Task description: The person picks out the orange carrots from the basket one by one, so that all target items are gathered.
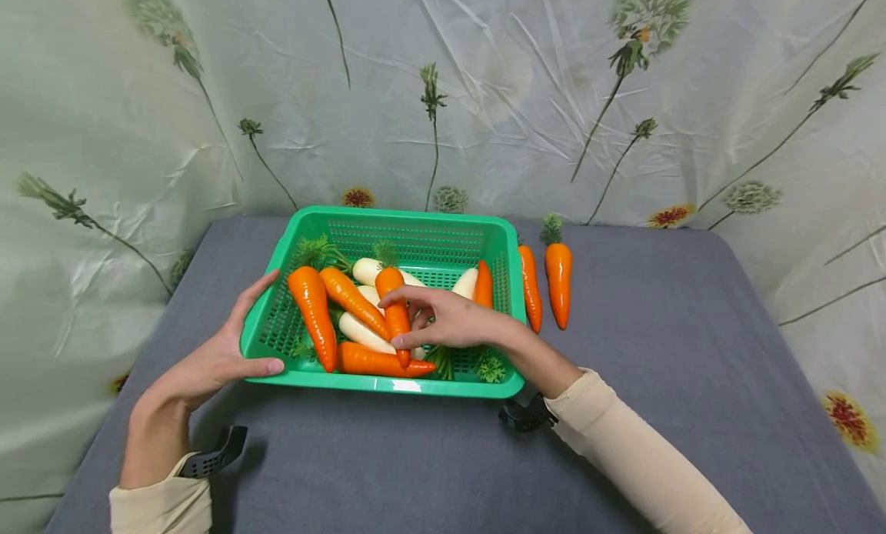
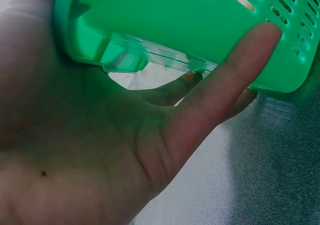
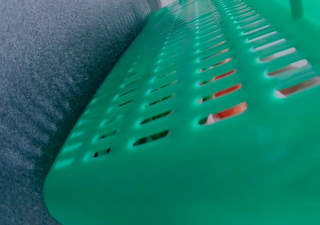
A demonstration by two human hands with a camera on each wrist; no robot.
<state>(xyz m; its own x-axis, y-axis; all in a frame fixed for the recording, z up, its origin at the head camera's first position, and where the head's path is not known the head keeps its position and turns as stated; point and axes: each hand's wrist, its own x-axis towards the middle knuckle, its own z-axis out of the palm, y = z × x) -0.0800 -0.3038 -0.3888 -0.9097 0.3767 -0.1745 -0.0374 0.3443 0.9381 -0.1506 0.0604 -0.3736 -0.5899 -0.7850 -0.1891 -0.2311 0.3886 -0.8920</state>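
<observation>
A green plastic basket (image 1: 443,389) holds several orange carrots and white radishes with green leafy tops. My left hand (image 1: 214,357) holds the basket at its left end, thumb over the front rim and fingers along the left side. In the left wrist view, the left hand's fingers (image 2: 220,90) reach along the slotted wall. Inside the basket, my right hand (image 1: 450,318) pinches a carrot (image 1: 396,312) between thumb and fingers, its tip pointing toward the front. Near it lie another carrot (image 1: 356,299), a carrot along the front wall (image 1: 381,361) and a white radish (image 1: 363,332).
Two more carrots, a slimmer one (image 1: 530,288) and one with a leafy top (image 1: 558,284), lie on the grey cloth-covered table (image 1: 657,365) just right of the basket. A flower-patterned curtain (image 1: 484,95) hangs behind the table's far edge.
</observation>
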